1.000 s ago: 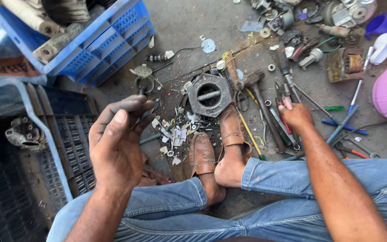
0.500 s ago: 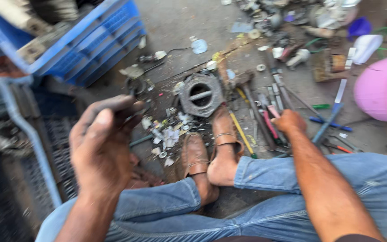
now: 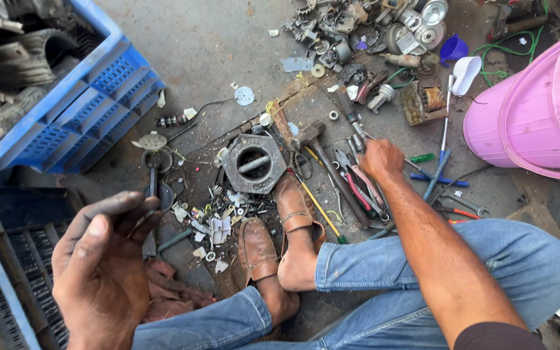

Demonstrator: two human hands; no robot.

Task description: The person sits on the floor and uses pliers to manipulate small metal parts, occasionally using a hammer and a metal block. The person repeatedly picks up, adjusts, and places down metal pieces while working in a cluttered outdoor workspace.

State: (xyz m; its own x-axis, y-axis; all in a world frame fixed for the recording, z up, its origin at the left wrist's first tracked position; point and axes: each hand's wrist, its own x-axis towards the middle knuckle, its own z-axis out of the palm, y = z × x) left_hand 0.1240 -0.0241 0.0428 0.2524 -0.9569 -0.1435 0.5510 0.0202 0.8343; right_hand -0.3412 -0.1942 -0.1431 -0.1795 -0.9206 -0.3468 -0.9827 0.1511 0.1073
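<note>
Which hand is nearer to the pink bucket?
The right hand. It reaches into the tools on the floor, a short way left of the pink bucket. The left hand is raised, palm up, far off near the blue crate.

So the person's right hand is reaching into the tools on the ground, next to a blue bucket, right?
Not quite: the bucket is pink, not blue, as the head view shows. The blue thing is the crate on the other side. The right hand does reach into the tools on the ground.

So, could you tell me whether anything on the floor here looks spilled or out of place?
Yes: small metal parts lie scattered loose by the brown shoes, and the pink bucket is tipped on its side. The right hand reaches into strewn tools.
</note>
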